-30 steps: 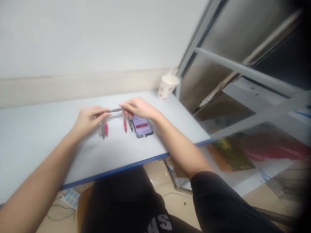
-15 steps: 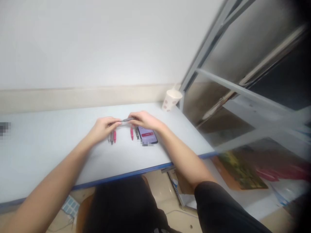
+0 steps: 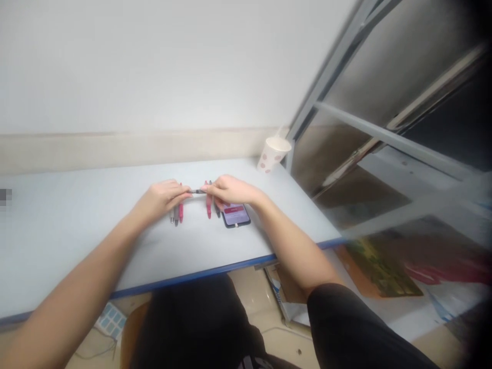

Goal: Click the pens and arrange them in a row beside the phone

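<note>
Between my hands, above the table, a thin dark pen or pen part (image 3: 198, 191) lies roughly level. My left hand (image 3: 165, 197) pinches its left end between thumb and fingers. On the right end, the thumb and fingers of my right hand (image 3: 230, 190) are closed. A pink pen piece (image 3: 181, 213), a grey one (image 3: 177, 216) and a silver-tipped one (image 3: 171, 219) lie side by side below my left hand. Under my right hand are another pink piece (image 3: 208, 209) and a dark grey one (image 3: 217, 211), partly covered by the fingers.
A phone (image 3: 237, 219) with a lit screen lies under my right wrist. At the back right of the table (image 3: 88, 220) stands a paper cup (image 3: 273, 154) with a straw or stick. A metal shelf frame (image 3: 319, 97) rises along the right side.
My right hand has moved slightly right along the held pen, and a thinner dark part now shows between my hands. The view has shifted a little; the left hand keeps its pinch.
</note>
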`<state>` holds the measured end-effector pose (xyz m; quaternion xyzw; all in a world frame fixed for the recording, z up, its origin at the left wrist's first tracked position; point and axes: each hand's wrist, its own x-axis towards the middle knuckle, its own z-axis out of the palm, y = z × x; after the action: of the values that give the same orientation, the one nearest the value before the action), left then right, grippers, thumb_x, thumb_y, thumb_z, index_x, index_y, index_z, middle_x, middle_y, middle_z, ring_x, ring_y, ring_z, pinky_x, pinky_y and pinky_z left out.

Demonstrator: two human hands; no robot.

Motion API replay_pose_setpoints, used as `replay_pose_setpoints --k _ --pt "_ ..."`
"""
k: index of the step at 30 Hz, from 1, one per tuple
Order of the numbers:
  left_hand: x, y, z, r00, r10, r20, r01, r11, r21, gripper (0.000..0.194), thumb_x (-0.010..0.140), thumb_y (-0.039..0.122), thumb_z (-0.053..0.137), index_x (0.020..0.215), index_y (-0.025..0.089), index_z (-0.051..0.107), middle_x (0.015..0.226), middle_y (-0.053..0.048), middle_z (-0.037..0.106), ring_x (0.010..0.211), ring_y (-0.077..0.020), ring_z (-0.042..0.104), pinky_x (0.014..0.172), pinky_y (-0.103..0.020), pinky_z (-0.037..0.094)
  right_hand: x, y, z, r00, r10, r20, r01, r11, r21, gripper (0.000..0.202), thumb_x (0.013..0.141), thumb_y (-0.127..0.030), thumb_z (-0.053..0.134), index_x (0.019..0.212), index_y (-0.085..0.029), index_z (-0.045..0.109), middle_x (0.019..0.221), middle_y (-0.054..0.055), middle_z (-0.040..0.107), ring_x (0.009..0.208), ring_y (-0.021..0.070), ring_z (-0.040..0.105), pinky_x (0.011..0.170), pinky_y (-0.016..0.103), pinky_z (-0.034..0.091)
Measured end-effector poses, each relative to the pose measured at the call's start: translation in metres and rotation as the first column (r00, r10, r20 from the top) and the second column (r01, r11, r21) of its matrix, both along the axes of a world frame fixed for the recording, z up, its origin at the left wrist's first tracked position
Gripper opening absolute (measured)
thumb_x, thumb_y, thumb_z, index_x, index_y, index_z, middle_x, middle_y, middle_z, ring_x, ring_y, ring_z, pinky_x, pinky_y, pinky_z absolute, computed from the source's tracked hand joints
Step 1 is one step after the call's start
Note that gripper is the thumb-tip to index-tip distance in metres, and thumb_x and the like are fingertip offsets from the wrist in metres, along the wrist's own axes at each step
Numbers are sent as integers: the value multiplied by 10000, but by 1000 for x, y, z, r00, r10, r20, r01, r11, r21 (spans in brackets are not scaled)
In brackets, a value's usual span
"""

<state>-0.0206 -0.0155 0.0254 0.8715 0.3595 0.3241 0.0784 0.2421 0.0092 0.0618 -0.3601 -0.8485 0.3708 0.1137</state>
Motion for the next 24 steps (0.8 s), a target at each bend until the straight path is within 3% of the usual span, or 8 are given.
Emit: replay_pose_setpoints --k 4,12,16,18,21,24 --pt "-5 8 -10 998 57 -6 -57 998 -13 394 1051 514 530 1021 232 804 932 -84 796 856 -233 707 834 -354 542 -6 4 -9 995 -63 -83 82 966 246 255 1014 -423 649 1011 -177 719 770 9 713 678 143 573 700 269 374" --pt "-4 9 -15 998 51 -32 -51 999 -10 443 1059 550 496 970 238 798 828 -70 758 793 -225 684 809 -346 540 -12 0 -9 993 -111 -25 114 956 272 318 1093 -322 472 908 -157 671 784 44 671 723 161 558 727 284 361" --pt "-1 7 -11 993 81 -84 -75 995 73 393 1072 487 502 1011 236 797 874 -87 750 855 -239 665 812 -359 533 -8 -1 -5 990 -101 -97 120 970 212 294 1073 -354 509 911 -164 664 777 34 679 726 160 572 735 284 396" --pt "0 6 -9 986 153 -66 -141 978 156 329 1063 428 544 1008 237 806 999 -113 763 939 -260 656 852 -387 528 -5 0 -5 987 -79 -137 92 992 90 296 1045 -411 572 892 -168 646 719 20 671 673 152 574 703 282 419" --pt "0 5 -10 947 320 -10 -301 901 312 270 1050 358 584 982 243 818 1093 -118 754 1023 -288 626 920 -432 504 -1 7 -7 969 -12 -245 -19 992 -122 295 1016 -431 629 887 -166 636 751 33 711 675 148 624 703 284 482" --pt "0 4 -14 951 306 -50 -273 903 330 283 1065 324 546 1013 250 814 1062 -98 741 1012 -273 632 853 -383 506 3 16 -11 885 -98 -456 54 993 -108 243 1034 -399 609 975 -167 649 833 35 730 741 144 657 759 287 530"
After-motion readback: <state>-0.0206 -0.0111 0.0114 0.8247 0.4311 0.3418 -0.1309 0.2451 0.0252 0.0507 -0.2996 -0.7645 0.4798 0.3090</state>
